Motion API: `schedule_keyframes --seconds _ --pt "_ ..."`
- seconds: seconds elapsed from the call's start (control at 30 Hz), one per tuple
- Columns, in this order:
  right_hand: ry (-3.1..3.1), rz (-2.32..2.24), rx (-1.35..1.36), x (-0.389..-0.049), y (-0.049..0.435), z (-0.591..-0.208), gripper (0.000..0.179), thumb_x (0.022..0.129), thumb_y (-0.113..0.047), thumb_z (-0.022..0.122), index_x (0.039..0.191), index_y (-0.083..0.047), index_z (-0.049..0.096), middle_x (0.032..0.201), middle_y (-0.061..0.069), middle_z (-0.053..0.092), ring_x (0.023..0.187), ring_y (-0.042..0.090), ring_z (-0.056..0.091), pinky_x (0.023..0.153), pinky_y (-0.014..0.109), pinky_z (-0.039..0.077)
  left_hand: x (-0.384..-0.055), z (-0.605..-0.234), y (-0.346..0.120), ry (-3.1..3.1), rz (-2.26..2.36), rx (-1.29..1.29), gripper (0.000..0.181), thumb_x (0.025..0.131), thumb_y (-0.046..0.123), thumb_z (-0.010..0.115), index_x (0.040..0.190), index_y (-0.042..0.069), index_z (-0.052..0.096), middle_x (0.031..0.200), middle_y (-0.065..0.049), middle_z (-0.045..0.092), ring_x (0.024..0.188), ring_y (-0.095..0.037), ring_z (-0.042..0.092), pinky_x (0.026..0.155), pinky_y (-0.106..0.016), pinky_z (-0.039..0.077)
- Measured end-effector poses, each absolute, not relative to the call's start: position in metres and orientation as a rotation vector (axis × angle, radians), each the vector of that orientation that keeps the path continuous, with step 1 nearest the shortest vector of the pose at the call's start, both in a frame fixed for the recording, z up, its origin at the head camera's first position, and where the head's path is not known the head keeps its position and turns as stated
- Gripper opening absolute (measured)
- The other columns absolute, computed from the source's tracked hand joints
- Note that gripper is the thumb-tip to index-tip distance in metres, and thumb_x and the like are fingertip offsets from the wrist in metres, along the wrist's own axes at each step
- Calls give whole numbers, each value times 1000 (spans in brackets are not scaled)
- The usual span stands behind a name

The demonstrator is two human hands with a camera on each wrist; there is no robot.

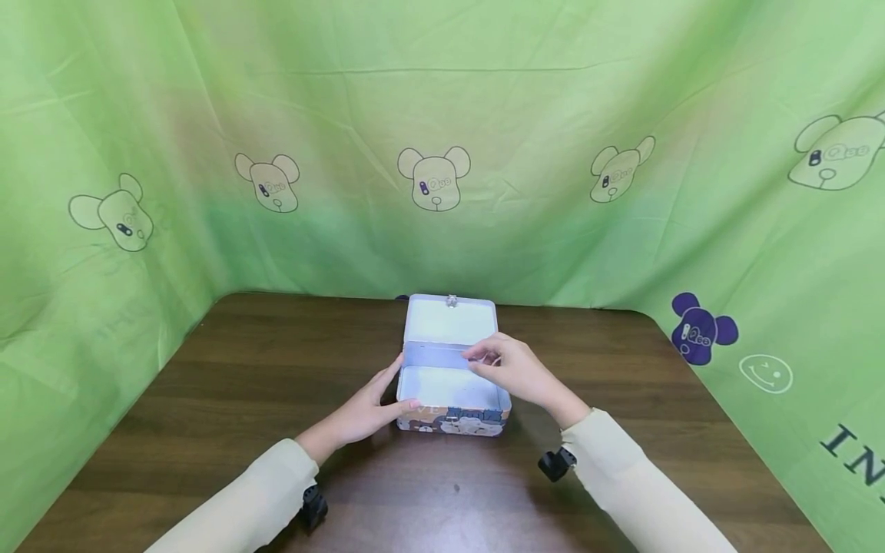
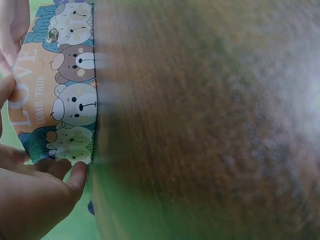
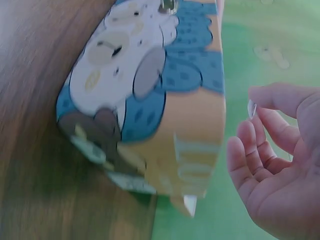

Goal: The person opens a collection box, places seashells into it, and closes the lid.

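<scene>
A tin box point(image 1: 442, 421) printed with cartoon bears stands on the table, its hinged lid point(image 1: 449, 321) tipped up and back. The pale inside shows in the head view. My left hand point(image 1: 362, 413) grips the box's near left corner, thumb at the front rim and fingers along the left side. Over the right part of the opening, my right hand point(image 1: 517, 372) pinches a small white piece point(image 3: 251, 108) between thumb and forefinger. Its other fingers are loosely bent in the right wrist view. What the piece is cannot be told, as the fingers cover most of it.
The dark wooden table point(image 1: 263, 361) extends around the box on all sides. Behind it and at both sides hangs a green curtain point(image 1: 442, 246) with bear-head drawings. A metal clasp point(image 1: 452, 301) sits on the raised lid's top edge.
</scene>
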State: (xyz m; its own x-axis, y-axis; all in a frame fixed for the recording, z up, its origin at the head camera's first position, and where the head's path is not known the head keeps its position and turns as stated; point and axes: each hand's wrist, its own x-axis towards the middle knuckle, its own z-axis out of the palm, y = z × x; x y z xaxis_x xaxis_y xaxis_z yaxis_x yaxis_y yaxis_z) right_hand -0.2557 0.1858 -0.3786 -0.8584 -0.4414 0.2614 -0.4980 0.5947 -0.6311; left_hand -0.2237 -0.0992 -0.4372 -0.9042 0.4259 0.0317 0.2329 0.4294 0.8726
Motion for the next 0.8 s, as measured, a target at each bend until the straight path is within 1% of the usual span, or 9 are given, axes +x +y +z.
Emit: schedule_keyframes --seconds 0.23,0.47,0.63,0.8 --pt "-2717 1152 898 -255 162 -383 16 92 -12 72 106 -6 76 99 0 66 85 14 60 75 32 51 -224 -437 -99 2498 1464 585 88 98 35 67 163 20 10 165 -13 13 149 -33 15 114 -62 19" --pt "-2711 1152 996 -257 142 -389 16 91 -11 72 106 -5 76 97 1 66 81 11 59 70 28 51 -224 -435 -99 2500 1470 591 88 98 34 67 163 19 9 165 -13 14 149 -33 15 113 -62 19" --pt "-2754 1141 989 -256 129 -395 17 91 -12 73 107 -8 77 97 0 66 82 11 59 68 27 50 -223 -436 -100 2495 1473 591 88 98 36 66 163 19 10 165 -12 15 149 -33 16 113 -64 20" --pt "-2759 1144 1008 -256 121 -402 16 91 -11 73 106 -9 77 99 0 67 83 11 59 69 27 50 -224 -437 -100 2505 1469 624 89 98 38 66 163 15 10 165 -14 16 149 -34 16 113 -62 20"
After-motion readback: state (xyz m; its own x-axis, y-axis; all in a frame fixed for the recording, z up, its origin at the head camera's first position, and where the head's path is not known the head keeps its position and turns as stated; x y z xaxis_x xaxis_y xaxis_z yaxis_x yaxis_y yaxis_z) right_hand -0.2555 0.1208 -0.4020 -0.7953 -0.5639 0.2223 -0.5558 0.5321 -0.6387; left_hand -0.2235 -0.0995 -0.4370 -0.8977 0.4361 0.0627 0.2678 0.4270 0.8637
